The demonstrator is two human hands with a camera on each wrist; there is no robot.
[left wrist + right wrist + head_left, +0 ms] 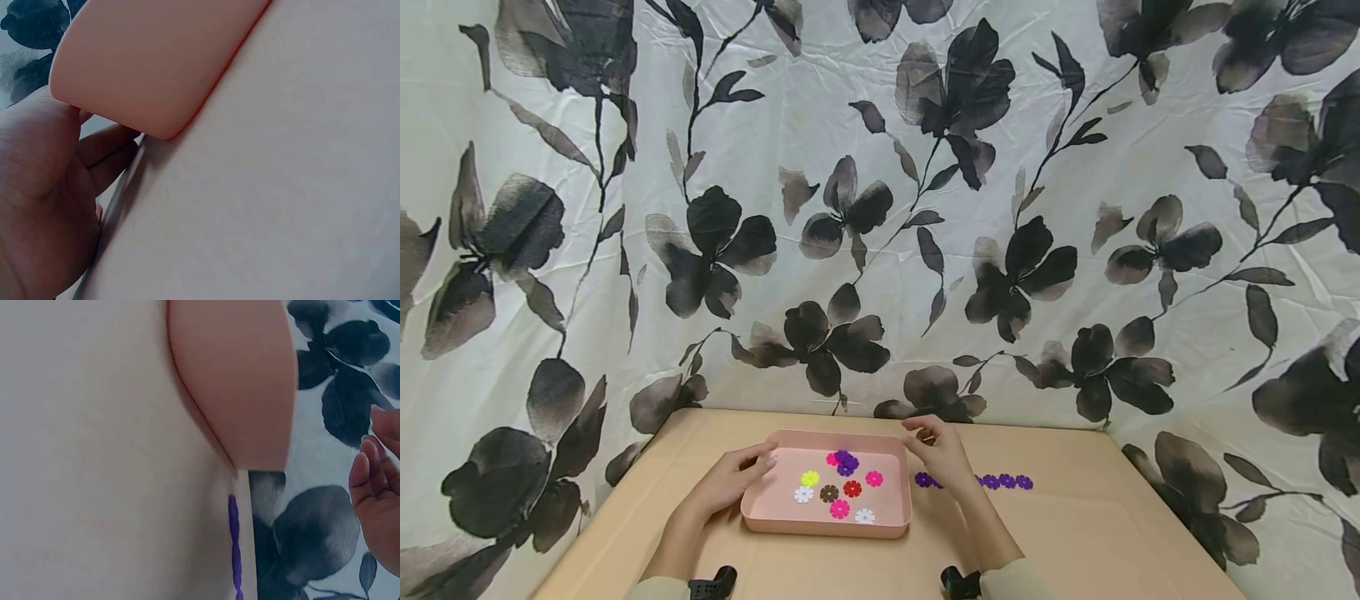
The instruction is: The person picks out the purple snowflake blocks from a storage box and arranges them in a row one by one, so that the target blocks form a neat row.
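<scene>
**Hands Settling at a Pink Tray of Flower Discs**

Left hand [730, 479] is resting against the near-left rim of the pink tray [826, 523], fingers loosely extended over the edge and gripping nothing. Right hand [942, 454] is hovering at the tray's far-right corner, fingers gently curled; whether anything is pinched there, I cannot tell. Coloured flower discs [838, 487] are lying loose inside the tray, and a row of purple discs [1003, 481] is stretching along the table [1112, 517] just right of it.

A careless sweep of the right wrist could be scattering that purple row, since it is sitting directly beside the forearm. A nudge from the left could be sliding the tray. Bare tabletop is lying near and to the right of the tray; floral cloth [880, 208] is crowding close behind it.
</scene>
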